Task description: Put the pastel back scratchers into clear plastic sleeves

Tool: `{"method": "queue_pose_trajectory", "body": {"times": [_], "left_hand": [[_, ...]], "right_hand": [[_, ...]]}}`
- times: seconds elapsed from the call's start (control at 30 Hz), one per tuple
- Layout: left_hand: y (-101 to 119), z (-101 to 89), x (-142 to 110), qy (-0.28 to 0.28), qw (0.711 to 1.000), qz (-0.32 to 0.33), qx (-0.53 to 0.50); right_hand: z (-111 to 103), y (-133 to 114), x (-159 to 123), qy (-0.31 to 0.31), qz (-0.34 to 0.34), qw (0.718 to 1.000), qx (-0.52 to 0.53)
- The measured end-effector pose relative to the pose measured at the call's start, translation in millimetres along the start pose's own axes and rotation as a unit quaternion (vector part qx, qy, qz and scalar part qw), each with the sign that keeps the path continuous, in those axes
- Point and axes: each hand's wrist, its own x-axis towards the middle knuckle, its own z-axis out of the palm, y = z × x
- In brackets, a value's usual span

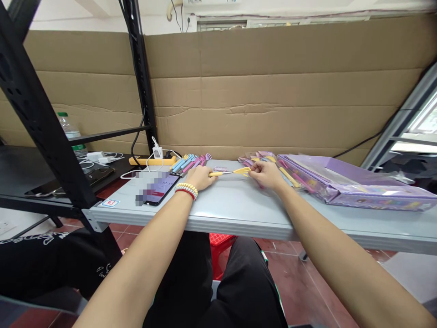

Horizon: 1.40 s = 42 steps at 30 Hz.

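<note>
Okay, left hand [200, 177]: fingers curled closed round the handle of the yellow scratcher [227, 172], with yellow and red bracelets [187, 188] on that wrist. Right hand [266, 173]: thumb and fingertips drawn into a small pinch at the claw end. Scratcher lies between both hands, roughly level, metal shaft exposed, just above the grey table [246, 209].

Clock positions taken from scratcher. Fanned scratchers [190, 164], blue and pink, between 9 and 10, just past left hand. Phone [165, 187] between 8 and 9, screen up, lit, partly pixelated. Yellow power strip [136, 161] between 9 and 10, farther out, white charger [157, 152] plugged in. Bagged scratchers [289, 176] toward 3, partly behind right hand. Purple box [392, 201] at 3, beyond the bags, seemingly plastic-wrapped. Cardboard [218, 91] at 12. Red stool [217, 255] near 6, below table edge. Bottle [77, 135] between 9 and 10, far out, behind black frame.
</note>
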Motion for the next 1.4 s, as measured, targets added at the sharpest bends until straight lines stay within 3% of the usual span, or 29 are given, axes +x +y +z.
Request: {"method": "queue_pose_trajectory", "body": {"times": [0.5, 0.73, 1.13, 1.4], "left_hand": [[-4, 4.4, 3, 0.024, 0.999, -0.011, -0.042], [-3, 2.6, 2, 0.035, 0.998, -0.014, -0.059], [-9, 7.9, 4, 0.025, 0.994, 0.029, -0.103], [-8, 5.8, 3, -0.012, 0.986, 0.042, -0.164]], "right_hand": [[1, 4, -2, 0.029, -0.001, 1.0, -0.008], [0, 5, 2, 0.119, 0.012, 0.99, -0.069], [3, 10, 4, 0.03, 0.03, 0.997, -0.07], [0, 6, 1, 0.022, 0.011, 1.0, -0.01]]}}
